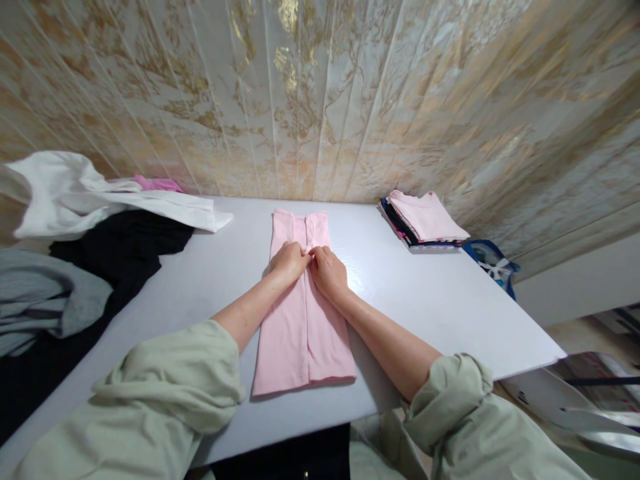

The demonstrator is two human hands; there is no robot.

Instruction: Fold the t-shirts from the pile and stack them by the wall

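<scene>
A pink shirt (283, 347) lies lengthwise on the white table, its two sides folded inward so that their edges meet along a line down the middle. My left hand (290, 261) rests on the upper half of the cloth, fingers curled and pinching the fabric at that line. Right beside it, my right hand (329, 272) pinches the other edge, the fingertips of both hands almost touching. What exactly lies between the fingertips is partly hidden by the hands. The hem nearest me lies flat.
A stack of folded clothes (425, 217), pink on top, sits at the back right. Along the left lie loose white (65, 193), black (125, 240) and grey (45, 293) garments. A blue-edged bag (493, 263) is by the table's (430, 313) right edge. A patterned curtain (310, 100) hangs behind.
</scene>
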